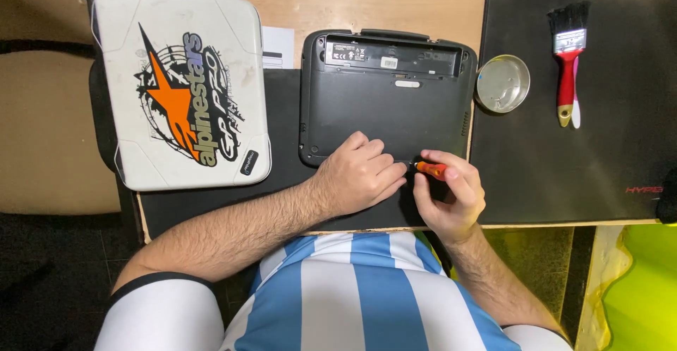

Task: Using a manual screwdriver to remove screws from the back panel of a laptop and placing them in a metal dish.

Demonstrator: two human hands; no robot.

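Head view: black laptop (384, 100) lies underside up.
Left hand (360, 174): fingers loosely curled, flat on its near edge.
Right hand (451, 196): fingers pinch an orange-handled screwdriver (429, 170) — tip at that edge.
Metal dish (502, 83): just right of the laptop.

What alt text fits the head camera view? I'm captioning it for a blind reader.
A person's left hand rests on an upturned black laptop while the right hand holds an orange-handled screwdriver to its near edge. Beside it lie a white stickered laptop, a small metal dish and a red-handled brush.
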